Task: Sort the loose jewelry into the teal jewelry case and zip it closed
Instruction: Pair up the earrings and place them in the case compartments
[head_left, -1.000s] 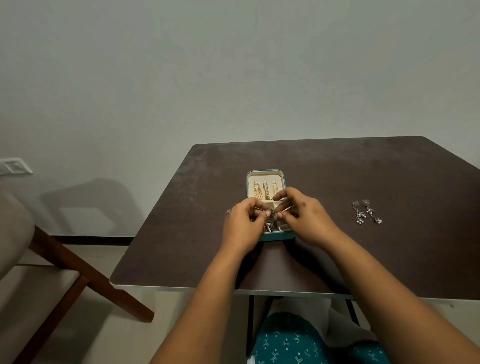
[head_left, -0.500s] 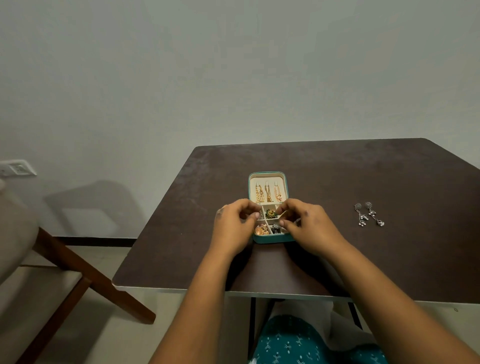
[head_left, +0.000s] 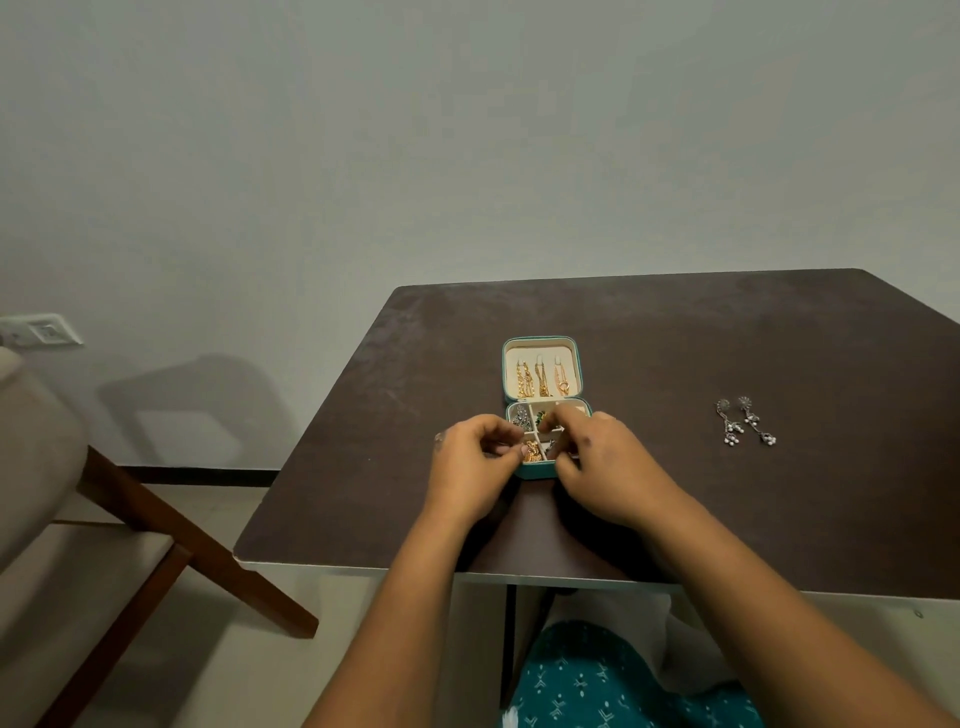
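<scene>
The teal jewelry case (head_left: 536, 472) lies open on the dark table (head_left: 675, 338). Gold chains (head_left: 541, 378) hang in its raised lid. In the divided base lie a silver earring (head_left: 519, 417) at top left, a green piece (head_left: 541, 415) beside it and a gold piece (head_left: 531, 451) in front. My left hand (head_left: 470, 467) has curled fingers at the case's left edge, thumb against its rim. My right hand (head_left: 608, 467) curls over the right compartments and hides them; whether it pinches anything is unclear. Two loose silver drop earrings (head_left: 745, 422) lie to the right.
A wooden chair with a pale cushion (head_left: 62, 519) stands left of the table. A wall socket (head_left: 41, 330) sits low on the grey wall. The table's near edge (head_left: 363, 566) runs just over my lap.
Both hands held a silver earring above the case; they have since dropped and parted to the case's two sides. The silver earring now lies in the top-left compartment.
</scene>
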